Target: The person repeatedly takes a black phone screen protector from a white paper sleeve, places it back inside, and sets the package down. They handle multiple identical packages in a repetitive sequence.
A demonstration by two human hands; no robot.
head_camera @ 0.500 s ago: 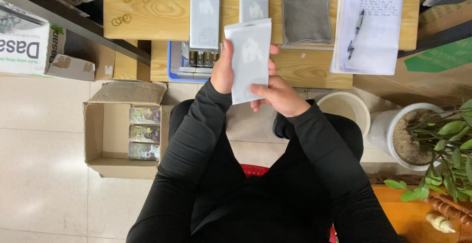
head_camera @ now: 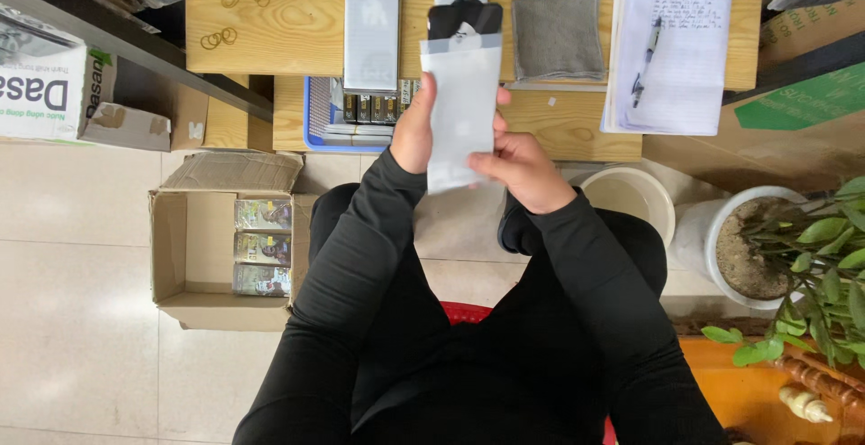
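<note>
Two hands: both raised over the desk's near edge, sharing one white sleeve with a dark panel poking from its top.
Desk [head_camera: 270,31]: pale wood with visible grain and knots, two planks stepped one below the other; hard and flat.
Cardboard box [head_camera: 185,256]: open on the tiled floor to the person's left, flaps splayed, three glossy packets stacked inside; matte and creased.
Lined notepad [head_camera: 685,67]: thin paper at the desk's right end, a pen [head_camera: 646,62] lying on it.
Grey cloth [head_camera: 559,35]: soft, square, woven, lying flat beside the pad.
White sleeve [head_camera: 461,112]: a slim, stiff rectangular envelope, smooth and slightly shiny, held upright between the hands.
Dark panel [head_camera: 464,20]: flat, black, glossy, rounded corners, partly out of the sleeve's mouth; it looks like thin glass.
Left hand [head_camera: 416,134]: fingers closed round the sleeve's left edge, thumb in front.
Right hand [head_camera: 521,170]: fingers pinching the sleeve's lower right corner.
Risk, slipping: the panel sits loose and half-exposed; tipping the sleeve could let it slide out onto the desk or the tiles, and I judge it brittle enough to crack.
Risk, bending: a hard squeeze at the corner could flex the sleeve and stress what is inside.
Risk, smudging: bare fingertips on the glossy face would likely leave marks.
</note>
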